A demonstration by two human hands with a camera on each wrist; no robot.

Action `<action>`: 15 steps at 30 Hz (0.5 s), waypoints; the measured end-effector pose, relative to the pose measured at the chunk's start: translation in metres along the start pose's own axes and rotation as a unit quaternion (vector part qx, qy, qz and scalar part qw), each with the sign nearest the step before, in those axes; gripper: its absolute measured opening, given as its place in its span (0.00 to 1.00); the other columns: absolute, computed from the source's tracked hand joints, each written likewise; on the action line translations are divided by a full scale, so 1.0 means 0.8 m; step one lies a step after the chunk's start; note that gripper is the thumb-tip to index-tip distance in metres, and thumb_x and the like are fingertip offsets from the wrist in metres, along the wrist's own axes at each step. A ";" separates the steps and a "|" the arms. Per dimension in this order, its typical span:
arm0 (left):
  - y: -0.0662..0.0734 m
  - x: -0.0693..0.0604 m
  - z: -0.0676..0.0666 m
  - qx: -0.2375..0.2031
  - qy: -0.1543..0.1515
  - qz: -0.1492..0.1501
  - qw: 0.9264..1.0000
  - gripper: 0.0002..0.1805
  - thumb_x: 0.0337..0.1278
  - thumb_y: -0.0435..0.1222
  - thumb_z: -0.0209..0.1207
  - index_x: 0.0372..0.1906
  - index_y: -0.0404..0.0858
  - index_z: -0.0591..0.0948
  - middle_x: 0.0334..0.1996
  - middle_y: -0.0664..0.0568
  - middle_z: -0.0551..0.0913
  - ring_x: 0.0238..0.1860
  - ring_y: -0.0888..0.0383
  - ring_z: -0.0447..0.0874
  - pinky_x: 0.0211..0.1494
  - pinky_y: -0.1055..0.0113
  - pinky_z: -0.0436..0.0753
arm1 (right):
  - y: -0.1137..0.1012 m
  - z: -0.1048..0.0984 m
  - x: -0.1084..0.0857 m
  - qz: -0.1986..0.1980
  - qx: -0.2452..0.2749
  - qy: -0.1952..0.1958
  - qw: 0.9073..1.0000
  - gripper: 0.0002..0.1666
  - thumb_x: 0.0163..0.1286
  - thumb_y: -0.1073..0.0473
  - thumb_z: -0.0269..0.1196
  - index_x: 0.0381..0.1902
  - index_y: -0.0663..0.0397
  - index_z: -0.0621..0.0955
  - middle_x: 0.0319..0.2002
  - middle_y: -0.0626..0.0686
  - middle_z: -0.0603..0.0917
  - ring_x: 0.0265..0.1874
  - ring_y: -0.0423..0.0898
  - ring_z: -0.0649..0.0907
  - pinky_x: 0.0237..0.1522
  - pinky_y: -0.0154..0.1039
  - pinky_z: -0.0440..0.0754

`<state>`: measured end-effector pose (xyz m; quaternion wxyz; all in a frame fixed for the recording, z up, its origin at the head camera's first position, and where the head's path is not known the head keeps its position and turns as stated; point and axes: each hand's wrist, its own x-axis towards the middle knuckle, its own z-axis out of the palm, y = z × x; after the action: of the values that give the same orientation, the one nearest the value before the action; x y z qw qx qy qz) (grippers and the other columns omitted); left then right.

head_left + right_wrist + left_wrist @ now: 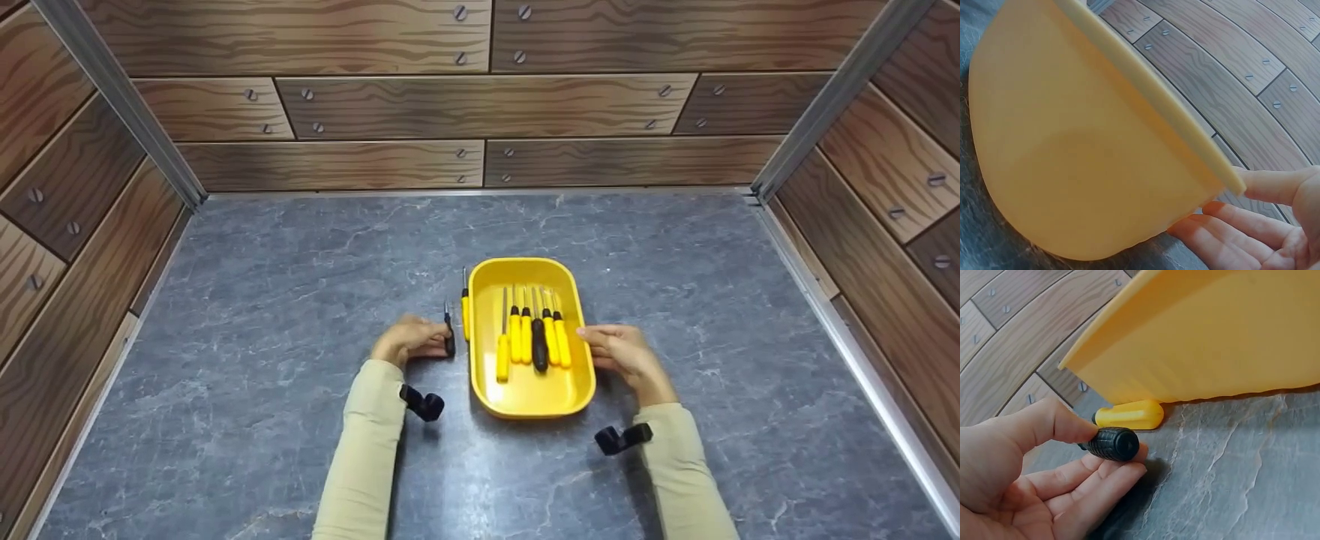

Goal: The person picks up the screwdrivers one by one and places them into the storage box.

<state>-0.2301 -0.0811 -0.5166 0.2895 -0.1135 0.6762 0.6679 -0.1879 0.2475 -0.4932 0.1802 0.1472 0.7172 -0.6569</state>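
Note:
My left hand point(409, 339) pinches a black-handled screwdriver point(450, 343) between thumb and fingers, its tip pointing away from me; the ribbed end of the handle point(1114, 443) shows in the left wrist view. Just right of it, a yellow-handled screwdriver point(465, 311) lies along the left side of a yellow plastic bin point(495, 405). Several yellow-handled screwdrivers point(503, 356) and one with a black handle point(539, 349) lie side by side inside the bin. My right hand point(622, 352) holds the bin's right side, thumb at the rim point(1185, 129) and fingers against the outer wall.
The grey marbled tabletop point(285, 300) spreads around the bin. Wood-patterned panels point(480, 109) enclose it at the back and both sides, with metal rails point(862, 375) along the edges. A black wrist camera point(424, 405) sits on each sleeve.

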 end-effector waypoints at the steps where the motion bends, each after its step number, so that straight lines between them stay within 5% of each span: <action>1: 0.000 -0.001 0.000 -0.007 0.000 0.002 1.000 0.06 0.56 0.26 0.53 0.26 0.36 0.77 0.18 0.55 0.81 0.24 0.64 0.82 0.43 0.68 0.90 | 0.000 0.000 0.000 0.000 -0.001 0.000 1.000 0.33 0.67 0.56 0.63 0.62 0.76 0.70 0.32 0.45 0.88 0.33 0.37 0.86 0.42 0.34 0.90; 15: 0.010 -0.013 0.002 -0.056 -0.016 0.039 0.998 0.10 0.58 0.24 0.51 0.43 0.24 0.78 0.22 0.54 0.84 0.28 0.62 0.85 0.43 0.69 0.90 | 0.001 -0.001 0.001 0.000 0.005 -0.001 1.000 0.34 0.67 0.57 0.63 0.62 0.77 0.69 0.31 0.44 0.87 0.32 0.37 0.86 0.41 0.34 0.90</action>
<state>-0.2258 -0.0813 -0.5043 0.2674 -0.0924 0.6367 0.7173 -0.1884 0.2482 -0.4944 0.1801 0.1479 0.7136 -0.6606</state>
